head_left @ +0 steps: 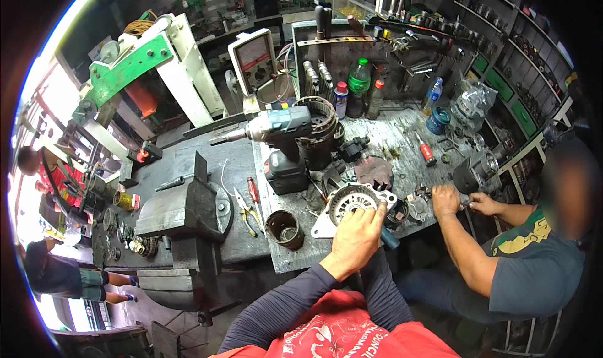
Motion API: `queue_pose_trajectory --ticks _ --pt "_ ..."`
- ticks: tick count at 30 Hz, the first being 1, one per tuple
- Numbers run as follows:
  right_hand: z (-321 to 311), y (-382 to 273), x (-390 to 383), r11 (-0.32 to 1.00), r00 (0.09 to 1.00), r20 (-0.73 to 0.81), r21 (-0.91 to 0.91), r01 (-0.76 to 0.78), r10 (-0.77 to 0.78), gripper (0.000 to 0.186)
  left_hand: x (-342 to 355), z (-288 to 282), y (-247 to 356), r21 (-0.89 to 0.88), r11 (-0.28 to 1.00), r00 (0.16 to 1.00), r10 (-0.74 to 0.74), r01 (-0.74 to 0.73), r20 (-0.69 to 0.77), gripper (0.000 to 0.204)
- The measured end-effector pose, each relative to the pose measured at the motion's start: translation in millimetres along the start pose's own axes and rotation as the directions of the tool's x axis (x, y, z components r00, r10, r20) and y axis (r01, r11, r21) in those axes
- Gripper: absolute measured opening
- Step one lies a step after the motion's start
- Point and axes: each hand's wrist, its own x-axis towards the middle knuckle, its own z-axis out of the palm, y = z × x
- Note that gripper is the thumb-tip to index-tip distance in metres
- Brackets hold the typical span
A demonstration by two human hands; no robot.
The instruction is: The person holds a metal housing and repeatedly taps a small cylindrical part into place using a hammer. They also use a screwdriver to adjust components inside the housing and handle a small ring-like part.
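My left hand [355, 238] is on the silver cast metal housing [330, 226], fingers curled over its ring and one finger reaching to the upper right rim. My right forearm [377, 276] rises beneath it; that hand is mostly hidden behind my left hand. A teal cylindrical tool or handle [390, 238] lies at the bench edge just right of them. An open blackened metal cylinder [284, 232] stands left of the housing. A cordless impact wrench [281, 129] stands behind, near a red screwdriver [253, 191] and pliers [248, 216].
A co-worker [527, 251] works at my right with both hands on parts. A large vise [169, 220] occupies the bench's left. Bottles [359, 81], dark motor parts [352, 147] and tool racks line the back. Two other people [53, 276] are at the far left.
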Motion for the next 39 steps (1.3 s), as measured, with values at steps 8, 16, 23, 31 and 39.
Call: queue_pose_trajectory --ticks 8,16,23,31,39 --pt "-14.5 22.1 -0.2 0.984 0.996 -0.035 -0.163 0.07 -0.076 0.023 -4.4 -31.3 -8.7 -0.018 0.994 0.976 0.105 -0.11 -0.191 0.05" --pt "34.8 -0.5 -4.4 0.887 0.916 0.01 -0.252 -0.386 0.402 0.03 -21.8 -96.6 -43.4 -0.969 0.185 0.588 -0.807 0.164 -0.054 0.04" --pt "71.4 29.7 -5.5 0.236 0.931 0.364 -0.907 0.35 0.016 0.044 -84.5 -82.3 -102.0 -0.882 0.257 0.197 -0.962 0.395 -0.192 0.037" --pt "50.4 47.9 2.2 -0.104 0.936 0.349 -0.93 0.353 0.052 0.037 -114.2 -30.1 -118.9 -0.979 0.082 0.175 -0.983 0.186 -0.049 0.037" --pt "73.5 21.7 0.7 0.126 0.935 0.342 -0.927 0.352 -0.097 0.025 -127.3 -42.1 -108.1 -0.858 0.27 0.158 -0.962 0.437 -0.222 0.046"
